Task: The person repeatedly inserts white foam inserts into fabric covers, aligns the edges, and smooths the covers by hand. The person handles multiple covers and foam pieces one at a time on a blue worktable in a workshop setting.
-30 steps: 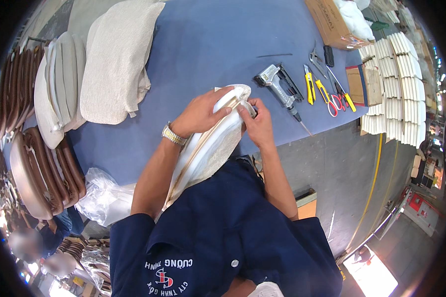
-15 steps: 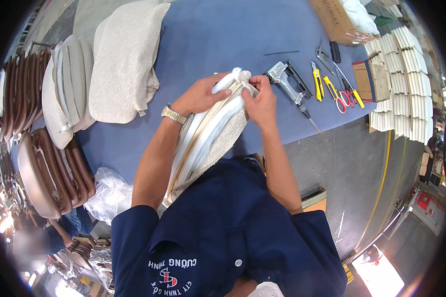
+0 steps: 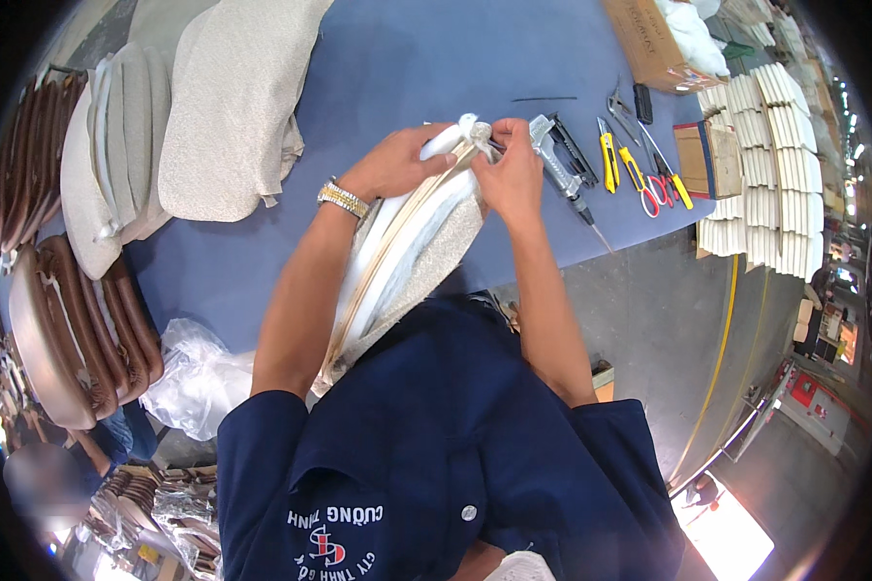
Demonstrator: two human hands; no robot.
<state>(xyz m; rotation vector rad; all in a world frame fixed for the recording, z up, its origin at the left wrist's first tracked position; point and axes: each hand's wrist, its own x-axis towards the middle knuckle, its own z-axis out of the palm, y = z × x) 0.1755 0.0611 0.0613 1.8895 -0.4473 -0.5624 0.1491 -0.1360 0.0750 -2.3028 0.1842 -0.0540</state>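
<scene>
Pinching cloth (image 3: 482, 133) at the top of the long pad (image 3: 397, 257), the right hand (image 3: 513, 179) hides some of it. The left hand (image 3: 397, 167), half curled, grips the pad's side. The low end is hard to make out. Longways, it slants over the near edge of the blue table (image 3: 397, 68), top pointing away and rightward.

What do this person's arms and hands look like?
Both the left hand and right hand are ungloved. A silver-and-gold link band circles the left wrist; the right wrist is bare. Short, dark navy sleeves leave the forearms uncovered.
</scene>
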